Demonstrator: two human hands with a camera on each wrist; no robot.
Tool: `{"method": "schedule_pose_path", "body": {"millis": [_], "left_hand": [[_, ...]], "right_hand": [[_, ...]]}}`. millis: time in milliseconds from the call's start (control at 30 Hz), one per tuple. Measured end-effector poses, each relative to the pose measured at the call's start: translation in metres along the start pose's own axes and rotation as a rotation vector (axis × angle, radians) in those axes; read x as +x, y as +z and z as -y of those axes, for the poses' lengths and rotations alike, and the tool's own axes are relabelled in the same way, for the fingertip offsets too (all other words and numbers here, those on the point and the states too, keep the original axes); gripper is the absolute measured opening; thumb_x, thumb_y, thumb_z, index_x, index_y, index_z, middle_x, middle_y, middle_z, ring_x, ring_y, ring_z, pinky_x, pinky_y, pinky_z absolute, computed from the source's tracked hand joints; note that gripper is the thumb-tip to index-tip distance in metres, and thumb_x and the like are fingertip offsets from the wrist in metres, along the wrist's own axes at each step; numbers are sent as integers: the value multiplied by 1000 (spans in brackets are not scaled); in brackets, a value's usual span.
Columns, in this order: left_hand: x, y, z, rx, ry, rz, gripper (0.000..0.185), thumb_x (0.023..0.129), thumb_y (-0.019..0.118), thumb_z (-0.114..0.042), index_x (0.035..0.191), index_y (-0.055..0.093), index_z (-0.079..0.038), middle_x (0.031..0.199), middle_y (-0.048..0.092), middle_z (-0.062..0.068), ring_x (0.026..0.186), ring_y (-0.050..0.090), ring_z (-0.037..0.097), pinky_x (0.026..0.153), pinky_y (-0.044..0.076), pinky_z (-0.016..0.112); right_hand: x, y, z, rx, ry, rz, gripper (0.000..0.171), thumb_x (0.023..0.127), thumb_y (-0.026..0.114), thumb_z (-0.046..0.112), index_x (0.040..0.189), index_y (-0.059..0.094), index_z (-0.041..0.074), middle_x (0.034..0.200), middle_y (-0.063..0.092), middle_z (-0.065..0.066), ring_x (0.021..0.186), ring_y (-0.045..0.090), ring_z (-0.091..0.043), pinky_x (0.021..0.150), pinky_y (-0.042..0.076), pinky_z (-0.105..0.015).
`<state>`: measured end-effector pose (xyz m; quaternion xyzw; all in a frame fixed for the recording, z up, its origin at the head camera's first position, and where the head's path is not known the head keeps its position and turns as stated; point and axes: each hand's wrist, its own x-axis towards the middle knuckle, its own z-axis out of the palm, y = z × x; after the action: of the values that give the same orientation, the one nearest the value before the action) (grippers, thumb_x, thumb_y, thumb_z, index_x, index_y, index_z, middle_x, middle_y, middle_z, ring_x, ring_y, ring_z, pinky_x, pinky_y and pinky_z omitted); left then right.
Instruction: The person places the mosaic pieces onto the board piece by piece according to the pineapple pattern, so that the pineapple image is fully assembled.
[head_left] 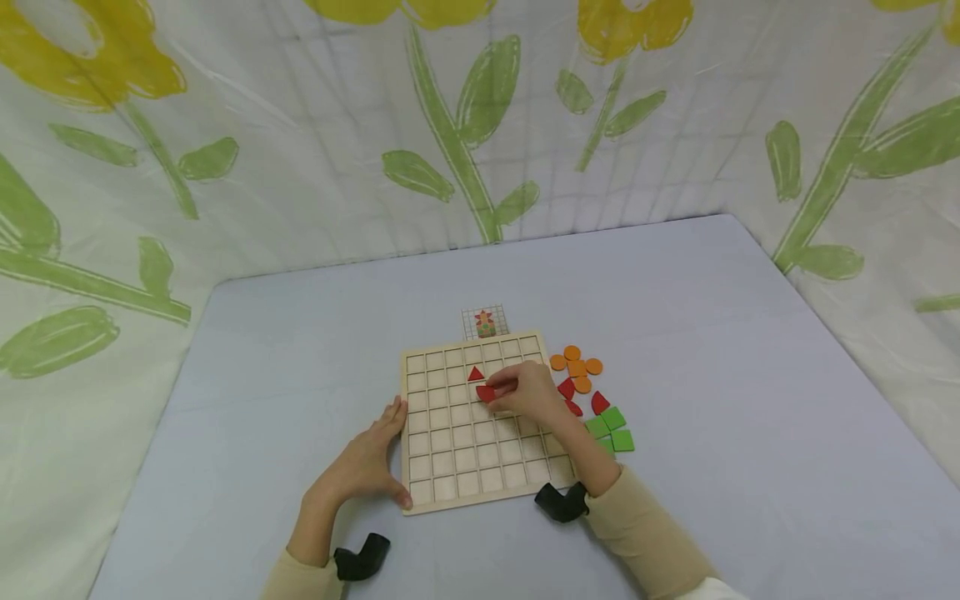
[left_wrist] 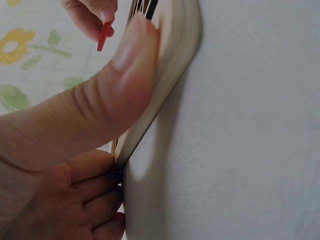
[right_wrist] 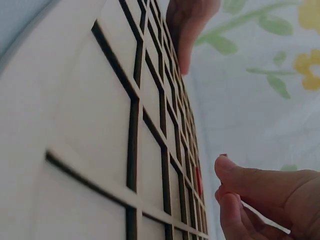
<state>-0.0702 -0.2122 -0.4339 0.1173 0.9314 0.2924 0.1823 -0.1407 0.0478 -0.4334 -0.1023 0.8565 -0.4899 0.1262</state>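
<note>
Pinching a red piece (head_left: 486,393) between thumb and fingertips, right hand (head_left: 531,392) over the upper middle of the wooden grid board (head_left: 450,462), piece touching or just above a cell directly below a red triangle (head_left: 476,374) already seated in the grid. Bracing the board's left edge with the left hand (head_left: 369,463), fingers straight along the side, thumb pressed at the near left corner, gripping nothing. Lying loose on the pale worktop (head_left: 750,400) just right of the board: orange discs (head_left: 576,367), more red pieces (head_left: 599,403), green pieces (head_left: 615,429). Resting just beyond the board's far edge, a small pattern card (head_left: 485,322).
</note>
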Motion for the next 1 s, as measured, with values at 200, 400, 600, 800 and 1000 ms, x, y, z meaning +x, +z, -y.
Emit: {"method": "schedule_pose_path", "body": {"millis": [200,400,600,800,1000], "left_hand": [[1,0,2,0,-2,-4,135,44,97,-21,148,18,12,156,14,26,142,18,45,111,23,62],[1,-1,1,-18,-8,-5,134,44,97,-20,148,19,11,156,15,26,142,18,44,111,23,62],[0,0,1,-29,-8,-7,134,43,97,-21,148,20,10,156,16,25,142,19,44,111,23,62],[-1,2,2,-34,-16,-10,134,43,97,-22,149,21,9,156,17,25,142,19,44,110,23,64],[-1,1,2,-34,-1,-23,134,42,97,-22,148,22,10,155,17,26,141,20,45,109,23,65]], "right_hand": [[7,12,10,-65,-66,13,26,72,84,3,96,76,1,79,71,-4,73,66,-14,67,55,-25],[12,22,15,-68,-71,31,26,72,84,2,97,76,0,80,71,-4,73,65,-14,67,54,-23],[19,33,11,-34,-28,32,26,72,83,0,97,76,2,77,70,-3,69,64,-11,63,53,-23],[19,39,11,-49,-17,15,26,72,83,-1,97,76,0,77,70,-5,67,64,-12,60,52,-22],[20,38,16,-20,11,-3,26,71,82,-3,96,76,-1,78,69,-5,68,63,-12,59,51,-22]]}}
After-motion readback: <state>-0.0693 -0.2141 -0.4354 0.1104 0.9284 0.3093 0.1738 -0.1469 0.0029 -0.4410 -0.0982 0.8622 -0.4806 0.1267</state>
